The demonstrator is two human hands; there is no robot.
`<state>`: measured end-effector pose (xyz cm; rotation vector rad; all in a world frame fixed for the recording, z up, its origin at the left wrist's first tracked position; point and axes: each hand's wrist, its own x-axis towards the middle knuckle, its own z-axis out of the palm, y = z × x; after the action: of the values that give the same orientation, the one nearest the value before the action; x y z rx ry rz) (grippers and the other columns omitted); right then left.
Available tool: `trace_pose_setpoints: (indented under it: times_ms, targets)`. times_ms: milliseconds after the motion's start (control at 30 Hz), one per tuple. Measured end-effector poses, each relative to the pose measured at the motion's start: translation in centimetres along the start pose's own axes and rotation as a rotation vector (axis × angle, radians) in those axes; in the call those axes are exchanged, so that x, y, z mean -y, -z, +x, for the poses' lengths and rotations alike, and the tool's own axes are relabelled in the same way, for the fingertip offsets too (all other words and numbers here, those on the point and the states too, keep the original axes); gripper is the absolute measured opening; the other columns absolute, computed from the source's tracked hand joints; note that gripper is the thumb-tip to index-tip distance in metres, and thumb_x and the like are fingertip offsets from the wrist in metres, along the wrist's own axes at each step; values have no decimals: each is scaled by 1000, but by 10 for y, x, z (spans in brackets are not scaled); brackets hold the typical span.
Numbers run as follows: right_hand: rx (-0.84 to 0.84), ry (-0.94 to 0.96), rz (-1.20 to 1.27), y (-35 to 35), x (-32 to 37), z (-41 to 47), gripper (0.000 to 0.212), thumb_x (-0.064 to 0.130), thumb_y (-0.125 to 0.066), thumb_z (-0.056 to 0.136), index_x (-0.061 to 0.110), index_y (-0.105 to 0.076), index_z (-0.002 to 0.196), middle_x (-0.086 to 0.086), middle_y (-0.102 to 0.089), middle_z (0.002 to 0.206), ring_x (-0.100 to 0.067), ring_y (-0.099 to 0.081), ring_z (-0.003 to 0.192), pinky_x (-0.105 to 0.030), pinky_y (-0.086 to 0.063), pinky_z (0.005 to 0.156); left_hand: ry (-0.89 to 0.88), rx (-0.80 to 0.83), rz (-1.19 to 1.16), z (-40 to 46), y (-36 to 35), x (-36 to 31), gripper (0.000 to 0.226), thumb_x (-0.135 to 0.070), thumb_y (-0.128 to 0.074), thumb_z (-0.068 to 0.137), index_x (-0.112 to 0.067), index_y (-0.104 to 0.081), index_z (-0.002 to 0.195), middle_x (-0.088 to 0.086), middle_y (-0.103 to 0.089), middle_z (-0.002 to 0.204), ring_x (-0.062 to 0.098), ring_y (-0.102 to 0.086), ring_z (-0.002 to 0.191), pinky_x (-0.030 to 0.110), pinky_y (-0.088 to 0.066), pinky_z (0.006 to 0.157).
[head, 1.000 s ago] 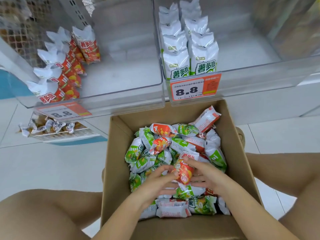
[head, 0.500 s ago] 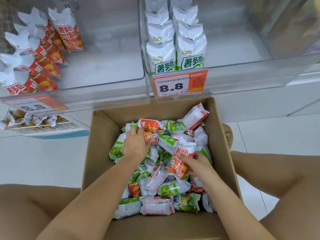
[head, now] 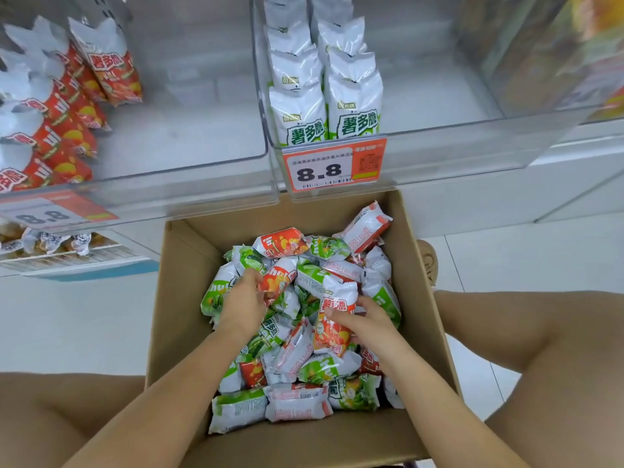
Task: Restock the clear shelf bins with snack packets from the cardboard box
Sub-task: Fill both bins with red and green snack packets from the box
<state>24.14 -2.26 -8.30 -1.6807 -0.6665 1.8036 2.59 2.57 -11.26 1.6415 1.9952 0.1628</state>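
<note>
Head view: your right hand (head: 366, 320) pinches a red packet (head: 332, 324) upright above the heap, and your left hand (head: 244, 300) curls round a second red packet (head: 278, 282), both inside the cardboard box (head: 189, 265). These look light, puffed and slick, with brittle crisps inside, so hold them by the flat sealed ends and squeeze gently. The left bin (head: 182, 136) holds red packs, the right bin (head: 439, 106) green ones. The packs read 薯多脆; the price tag (head: 334, 165) reads 8.8.

left bin (head: 189, 170) cropped, lower packets (head: 236, 412) buried
</note>
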Motion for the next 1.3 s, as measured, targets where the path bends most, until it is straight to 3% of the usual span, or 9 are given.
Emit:
trace_pose_setpoints:
  times_ms: [133, 233, 333, 433, 633, 833, 967, 1100, 1300]
  targets:
    - [-12, 10, 41, -3, 2, -3, 24, 20, -74, 83, 32, -53, 86, 6, -63, 96, -12, -61, 91, -23, -51, 76, 319, 9, -354, -3, 5, 9, 39, 8, -54, 88, -1, -55, 126, 18, -62, 122, 33, -60, 105, 31, -49, 83]
    - [-22, -9, 74, -11, 8, -5, 27, 31, -77, 79, 29, -57, 95, 2, -64, 105, -19, -63, 102, -37, -51, 95, 652, 179, -928, -16, 17, 16, 45, 18, -52, 85, 7, -51, 128, 18, -60, 118, 28, -59, 105, 38, -51, 92]
    - [43, -14, 163, -19, 14, -13, 37, 39, -74, 80, 26, -58, 111, -1, -67, 114, -19, -66, 104, -38, -52, 95, 620, 432, -1262, -55, 29, 7, 45, 20, -46, 88, -2, -52, 127, 11, -64, 105, 20, -62, 95, 27, -56, 81]
    - [140, 40, 269, -20, 19, -26, 31, 33, -71, 82, 27, -60, 111, -1, -71, 113, -19, -67, 105, -39, -51, 95, 457, 530, -1270, -82, 36, -2, 55, 19, -51, 86, -20, -52, 124, 10, -66, 103, 21, -66, 89, 27, -59, 71]
    - [237, 179, 239, -18, 37, -60, 57, 38, -70, 79, 18, -54, 130, -5, -66, 123, -23, -63, 114, -47, -46, 101, 120, 603, -1050, -104, 68, -20, 70, -13, -78, 68, -18, -49, 131, 10, -60, 127, 20, -65, 109, 30, -53, 91]
    - [265, 244, 208, -34, 46, -92, 72, 40, -73, 75, 18, -46, 138, -4, -65, 125, -23, -64, 113, -49, -45, 102, 71, 505, -1085, -118, 97, -29, 92, -48, -82, 66, -14, -41, 140, 3, -64, 126, 18, -62, 115, 41, -44, 104]
    - [257, 270, 158, -50, 60, -106, 86, 51, -81, 68, 22, -44, 140, -1, -63, 129, -20, -62, 115, -49, -43, 105, -39, 427, -1031, -126, 121, -27, 70, -29, -79, 69, -21, -48, 131, 2, -69, 116, 20, -66, 107, 35, -52, 91]
    - [230, 381, 3, -67, 85, -114, 51, 43, -77, 75, 16, -63, 116, -5, -71, 112, -23, -67, 105, -49, -49, 98, -120, 320, -1034, -126, 155, -25, 65, -35, -80, 71, -26, -50, 129, -3, -69, 117, 15, -66, 106, 31, -53, 88]
    - [260, 541, -187, -108, 148, -118, 51, 45, -76, 69, 21, -64, 113, 4, -72, 109, -13, -67, 103, -35, -52, 94, -175, 102, -1011, -106, 219, -21, 45, -27, -71, 80, -19, -56, 122, 0, -70, 111, 8, -70, 91, 18, -53, 69]
